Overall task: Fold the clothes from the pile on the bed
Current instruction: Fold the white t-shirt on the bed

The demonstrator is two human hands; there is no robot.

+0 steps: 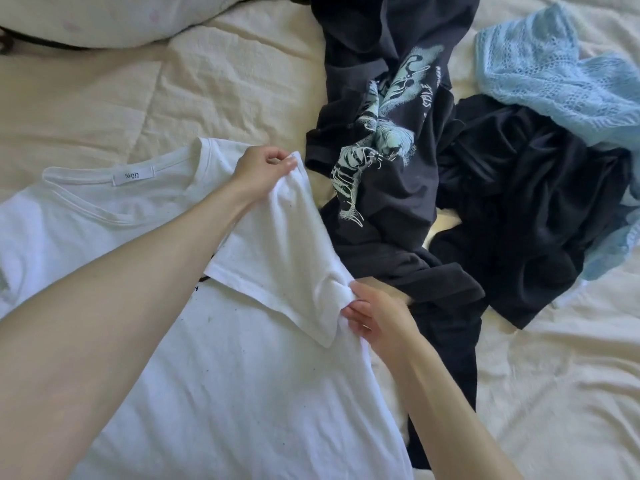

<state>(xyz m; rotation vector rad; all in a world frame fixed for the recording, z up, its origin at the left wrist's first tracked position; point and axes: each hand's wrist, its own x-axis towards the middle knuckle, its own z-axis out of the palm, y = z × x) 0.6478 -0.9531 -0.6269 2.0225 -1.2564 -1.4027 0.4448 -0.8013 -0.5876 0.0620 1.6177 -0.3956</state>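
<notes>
- Two pinch points, both on one sleeve [277, 237] of the white T-shirt [214, 375]: your left hand [258, 169] nips its top at the shoulder between thumb and fingers [289, 164]; your right hand [375, 317] bunches cloth at the underarm seam.
- Sleeve is turned inward over the chest, partly lifted, not yet flat.
- Shirt lies face up on the bed [173, 91], collar label away from you, its right edge touching the dark printed T-shirt [388, 140].
- Risk: your right hand's grip is a wad, not an edge; laid down so, it likely sets a lump in the fold.
- Risk: pulling leftward may drag the body askew on the soft quilt.
- Risk: your right hand could catch the dark shirt beneath it.
- Black garment [526, 188] and pale blue knit [554, 77] wait well apart.
</notes>
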